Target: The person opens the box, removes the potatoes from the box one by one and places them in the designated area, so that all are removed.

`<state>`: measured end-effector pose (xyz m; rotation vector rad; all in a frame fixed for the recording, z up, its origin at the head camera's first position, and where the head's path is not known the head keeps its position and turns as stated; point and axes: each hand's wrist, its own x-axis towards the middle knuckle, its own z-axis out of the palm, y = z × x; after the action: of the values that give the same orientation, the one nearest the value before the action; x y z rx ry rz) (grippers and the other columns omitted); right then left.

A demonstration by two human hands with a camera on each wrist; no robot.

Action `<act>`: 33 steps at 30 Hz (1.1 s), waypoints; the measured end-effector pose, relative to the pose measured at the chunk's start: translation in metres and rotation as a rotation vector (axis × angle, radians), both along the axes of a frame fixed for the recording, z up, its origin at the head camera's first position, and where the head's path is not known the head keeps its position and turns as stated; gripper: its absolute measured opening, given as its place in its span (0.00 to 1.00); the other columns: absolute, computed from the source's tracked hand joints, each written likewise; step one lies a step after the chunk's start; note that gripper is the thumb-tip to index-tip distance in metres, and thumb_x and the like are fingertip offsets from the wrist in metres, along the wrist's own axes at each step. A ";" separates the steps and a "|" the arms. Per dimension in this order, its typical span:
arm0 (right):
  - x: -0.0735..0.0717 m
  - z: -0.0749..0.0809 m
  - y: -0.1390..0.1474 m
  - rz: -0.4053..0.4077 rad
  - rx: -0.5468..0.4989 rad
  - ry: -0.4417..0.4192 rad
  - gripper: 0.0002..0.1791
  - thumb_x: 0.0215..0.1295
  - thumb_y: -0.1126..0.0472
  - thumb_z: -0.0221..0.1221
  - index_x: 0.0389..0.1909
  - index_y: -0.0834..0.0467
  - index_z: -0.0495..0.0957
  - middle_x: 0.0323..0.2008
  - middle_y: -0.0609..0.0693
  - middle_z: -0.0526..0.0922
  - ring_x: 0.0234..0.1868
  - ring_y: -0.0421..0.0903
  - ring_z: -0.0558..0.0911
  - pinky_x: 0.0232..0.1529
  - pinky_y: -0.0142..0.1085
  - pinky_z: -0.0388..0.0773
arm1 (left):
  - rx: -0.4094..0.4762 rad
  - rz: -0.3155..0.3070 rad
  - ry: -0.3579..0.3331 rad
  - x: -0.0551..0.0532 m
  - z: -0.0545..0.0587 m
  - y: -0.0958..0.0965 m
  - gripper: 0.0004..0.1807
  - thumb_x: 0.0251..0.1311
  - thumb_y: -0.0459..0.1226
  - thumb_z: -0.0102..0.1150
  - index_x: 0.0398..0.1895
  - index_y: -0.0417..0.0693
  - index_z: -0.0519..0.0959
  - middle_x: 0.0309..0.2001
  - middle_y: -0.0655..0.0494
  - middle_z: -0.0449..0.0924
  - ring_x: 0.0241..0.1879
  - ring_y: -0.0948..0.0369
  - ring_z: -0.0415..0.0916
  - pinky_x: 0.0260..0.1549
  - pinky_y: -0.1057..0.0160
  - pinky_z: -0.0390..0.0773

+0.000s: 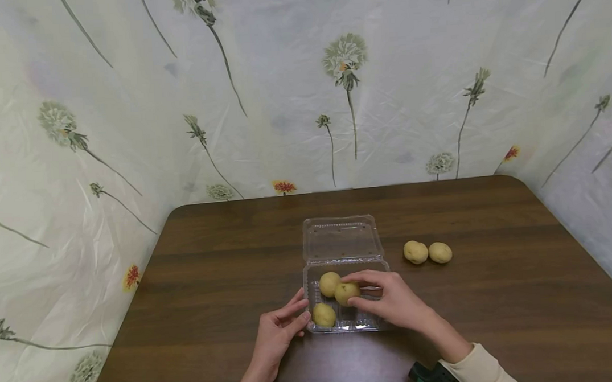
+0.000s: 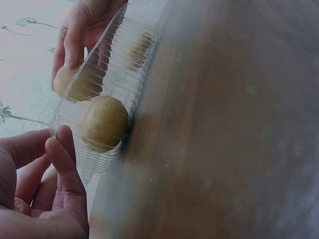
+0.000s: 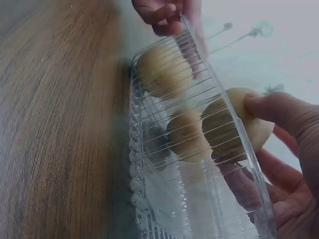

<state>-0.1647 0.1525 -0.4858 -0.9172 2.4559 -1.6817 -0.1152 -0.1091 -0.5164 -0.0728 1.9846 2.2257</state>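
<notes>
Clock read from the tray's middle, 12 pointing away from you, head view. Clear tray [image 1: 360, 318] sits on the brown worktop [image 1: 227, 274], its lid [image 1: 341, 241] laid back toward 12. Your left hand [image 1: 278, 332] comes in from 8 o'clock, thumb and fingers pinching the tray's rim on that side. Your right hand [image 1: 393, 302], in from 3, pinches a gripped potato [image 1: 347, 294] between thumb and fingers, over the tray; wrist views show part of it standing above the rim. Two more inside: a far potato [image 1: 329, 283] at 10, a near potato [image 1: 324, 315] at 8, close to your left fingertips. Cannot tell whether the gripped one touches the far one. Outside, at 2 o'clock, a loose pair: round potato [image 1: 416, 252], then oval potato [image 1: 440, 252], side by side. Cream sleeve [image 1: 480, 370] and dark wrist device [image 1: 432, 376] on your right arm, toward 4–5.
</notes>
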 end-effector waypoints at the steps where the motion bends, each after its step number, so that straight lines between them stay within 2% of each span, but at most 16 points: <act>1: 0.000 0.000 0.001 0.001 -0.010 -0.023 0.20 0.58 0.62 0.69 0.53 0.56 0.81 0.51 0.50 0.83 0.50 0.49 0.82 0.47 0.38 0.79 | -0.001 -0.001 0.003 0.000 0.000 0.000 0.21 0.57 0.34 0.69 0.52 0.31 0.80 0.63 0.51 0.73 0.33 0.65 0.79 0.28 0.70 0.78; 8: 0.001 0.002 0.007 0.012 -0.075 -0.145 0.21 0.60 0.59 0.69 0.55 0.57 0.80 0.53 0.53 0.82 0.51 0.53 0.81 0.47 0.40 0.80 | -0.015 -0.001 0.009 0.001 0.002 0.000 0.20 0.58 0.34 0.68 0.52 0.32 0.80 0.63 0.51 0.73 0.34 0.64 0.80 0.28 0.69 0.78; 18: 0.003 0.006 0.016 -0.015 -0.083 -0.199 0.21 0.59 0.59 0.69 0.54 0.56 0.80 0.51 0.50 0.83 0.51 0.51 0.81 0.49 0.41 0.79 | -0.017 -0.003 0.001 0.002 0.003 0.000 0.20 0.57 0.34 0.69 0.52 0.33 0.81 0.63 0.52 0.73 0.35 0.64 0.80 0.29 0.69 0.78; 33: 0.008 0.012 0.028 -0.052 -0.084 -0.226 0.21 0.60 0.62 0.69 0.55 0.57 0.80 0.52 0.53 0.82 0.51 0.56 0.80 0.46 0.38 0.81 | 0.001 0.003 -0.010 0.002 0.006 0.001 0.19 0.59 0.33 0.68 0.52 0.34 0.81 0.65 0.52 0.71 0.37 0.64 0.80 0.28 0.69 0.78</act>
<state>-0.1570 0.1801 -0.4736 -0.6335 2.2966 -1.8064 -0.1131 -0.1079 -0.5107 -0.0870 1.9797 2.2233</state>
